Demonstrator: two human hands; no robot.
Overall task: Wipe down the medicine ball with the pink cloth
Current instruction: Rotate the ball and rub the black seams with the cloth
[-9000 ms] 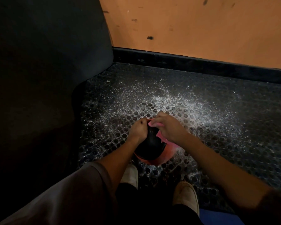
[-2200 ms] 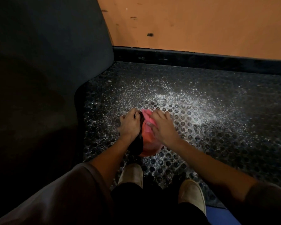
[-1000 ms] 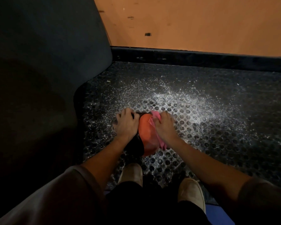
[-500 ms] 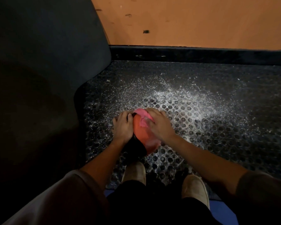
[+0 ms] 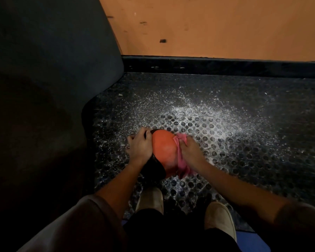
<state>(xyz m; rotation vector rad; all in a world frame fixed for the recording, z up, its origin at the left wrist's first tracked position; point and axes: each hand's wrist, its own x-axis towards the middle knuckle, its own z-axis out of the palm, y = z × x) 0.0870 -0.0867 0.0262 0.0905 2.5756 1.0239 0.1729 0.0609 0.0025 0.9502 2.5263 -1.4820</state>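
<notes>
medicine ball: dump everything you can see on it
The medicine ball is round, with a smooth orange panel facing up and black sections at its lower left and along its far edge. It sits on the perforated black floor mat, amid white dust, just ahead of the person's shoes. The left hand holds its left side, fingers wrapped over the curve. The right hand presses the pink cloth against its right side, where the cloth drapes down. Its underside is hidden.

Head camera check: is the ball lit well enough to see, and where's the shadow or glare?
Head view: the ball shows its orange side clearly, its black part under the left hand sinks into shadow; the pink cloth reads fine; the mat glints white beyond; the picture's left is nearly black.
</notes>
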